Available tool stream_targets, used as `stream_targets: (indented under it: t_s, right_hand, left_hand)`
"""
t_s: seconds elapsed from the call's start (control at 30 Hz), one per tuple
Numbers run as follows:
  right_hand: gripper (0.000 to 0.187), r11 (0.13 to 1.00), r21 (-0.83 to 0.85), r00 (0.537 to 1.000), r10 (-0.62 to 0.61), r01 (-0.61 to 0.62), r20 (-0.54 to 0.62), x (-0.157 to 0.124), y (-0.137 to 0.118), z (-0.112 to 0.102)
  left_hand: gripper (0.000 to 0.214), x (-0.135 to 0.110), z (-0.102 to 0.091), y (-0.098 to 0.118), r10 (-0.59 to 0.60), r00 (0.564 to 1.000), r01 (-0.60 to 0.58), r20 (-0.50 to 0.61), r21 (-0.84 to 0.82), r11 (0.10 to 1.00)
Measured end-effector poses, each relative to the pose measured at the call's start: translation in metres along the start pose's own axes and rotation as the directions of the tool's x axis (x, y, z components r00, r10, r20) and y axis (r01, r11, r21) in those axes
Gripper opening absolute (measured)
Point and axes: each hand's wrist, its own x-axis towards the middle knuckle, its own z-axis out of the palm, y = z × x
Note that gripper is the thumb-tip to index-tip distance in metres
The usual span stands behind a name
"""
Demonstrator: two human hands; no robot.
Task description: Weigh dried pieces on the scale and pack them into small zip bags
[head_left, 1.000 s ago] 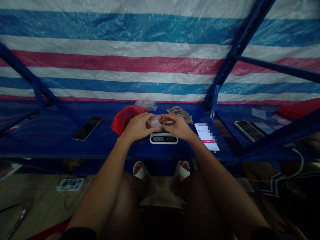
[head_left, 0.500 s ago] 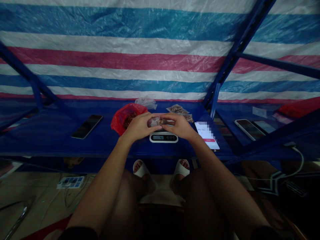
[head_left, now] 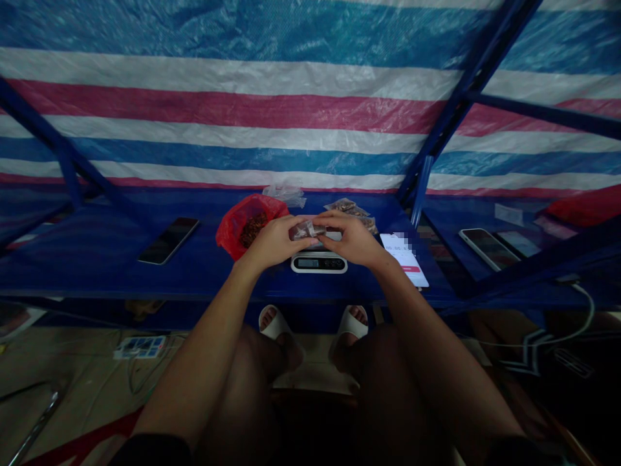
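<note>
My left hand and my right hand meet above a small white digital scale on the blue shelf. Both pinch a small clear plastic bag with brown pieces inside, held between the fingertips just over the scale. An open red plastic bag of brown pieces lies left of my left hand. Several filled clear packets lie behind my right hand.
A dark phone lies on the shelf at left. A lit phone lies right of the scale. Two more phones lie on the neighbouring shelf. Empty clear bags sit at the back. A striped tarp hangs behind.
Both hands stayed over the scale and worked the small bag; it now looks flatter and pinched shut between the fingers. The view tilted slightly down.
</note>
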Motion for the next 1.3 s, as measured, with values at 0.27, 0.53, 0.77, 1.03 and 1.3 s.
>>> stream_targets:
  t_s: [0.27,0.53,0.77,1.03,1.3]
  right_hand:
    - [0.049,0.978,0.173,0.975,0.150,-0.121,-0.166,0.006,0.000,0.003]
    - [0.031,0.999,-0.045,0.961,0.009,-0.023,-0.275,0.026,-0.028,0.007]
    - [0.027,0.999,-0.049,0.943,-0.013,-0.003,-0.333,0.028,-0.037,0.014]
    - [0.019,0.996,-0.090,0.935,-0.047,0.016,-0.353,0.027,-0.040,0.014]
    - [0.052,0.989,0.116,0.982,0.109,-0.092,-0.152,0.013,-0.024,0.001]
  left_hand:
    - [0.048,0.002,0.006,0.006,-0.037,0.998,0.027,-0.059,-0.158,0.987]
    - [0.039,0.006,0.014,0.015,-0.089,0.981,0.037,-0.173,-0.280,0.959]
    - [0.033,0.007,0.019,0.016,-0.073,0.965,-0.018,-0.253,-0.341,0.940]
    - [0.036,0.005,0.021,0.018,-0.085,0.969,0.009,-0.231,-0.312,0.950]
    - [0.044,0.002,0.008,0.016,-0.011,0.985,-0.016,-0.175,-0.148,0.989]
